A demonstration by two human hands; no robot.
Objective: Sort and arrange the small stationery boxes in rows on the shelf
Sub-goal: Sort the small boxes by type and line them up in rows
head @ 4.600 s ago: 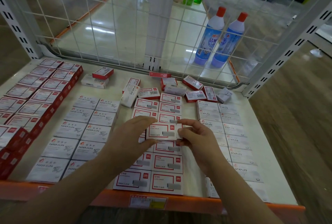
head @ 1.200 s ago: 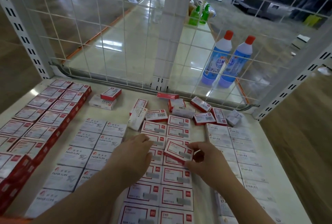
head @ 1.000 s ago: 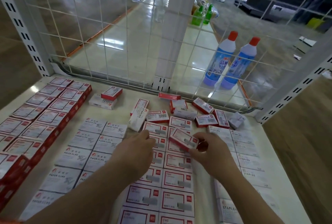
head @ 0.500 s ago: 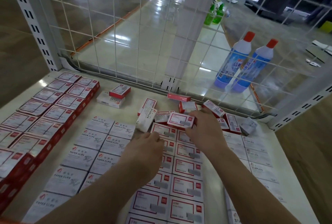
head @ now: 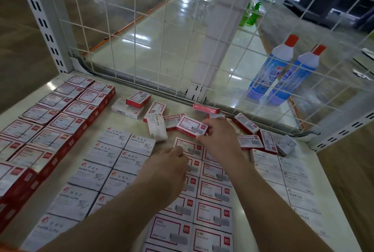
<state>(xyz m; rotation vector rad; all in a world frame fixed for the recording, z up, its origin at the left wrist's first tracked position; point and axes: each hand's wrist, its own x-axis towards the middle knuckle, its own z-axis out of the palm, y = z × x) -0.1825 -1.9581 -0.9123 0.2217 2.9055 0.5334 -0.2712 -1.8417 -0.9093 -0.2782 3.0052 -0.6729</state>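
Head view, one frame. A small red-and-white cardboard staple box (head: 191, 126) is pinched at its right end by the right hand (head: 217, 136), thumb and fingers curled round it; the box is held tilted, just above the far end of the red-and-white rows (head: 204, 193). Directly beneath the grip the first box of those rows is seen, lying flat on the pale shelf board (head: 129, 130).

The left hand (head: 166, 170) is placed just nearer than the grip, on the left column of the same rows. Its fingers are curled downward with the tips against a box top; nothing is seen held in it.

Left of the grip, a white staples box (head: 156, 128) lies loose, and beyond that a red box stacked on a white one (head: 131, 105). Further left, two columns of grey-white paper-clip boxes (head: 101, 172) are laid flat, then columns of thicker red-sided boxes (head: 50, 122). Right of the grip, several loose red-and-white boxes (head: 253, 136) lie at mixed angles, with two columns of white staples boxes (head: 283, 177) nearer. Beyond the grip a red box (head: 206, 108) stands on edge against the white wire mesh back panel (head: 141, 29). Two blue-and-white bottles with red caps (head: 283, 69) are seen through the mesh.
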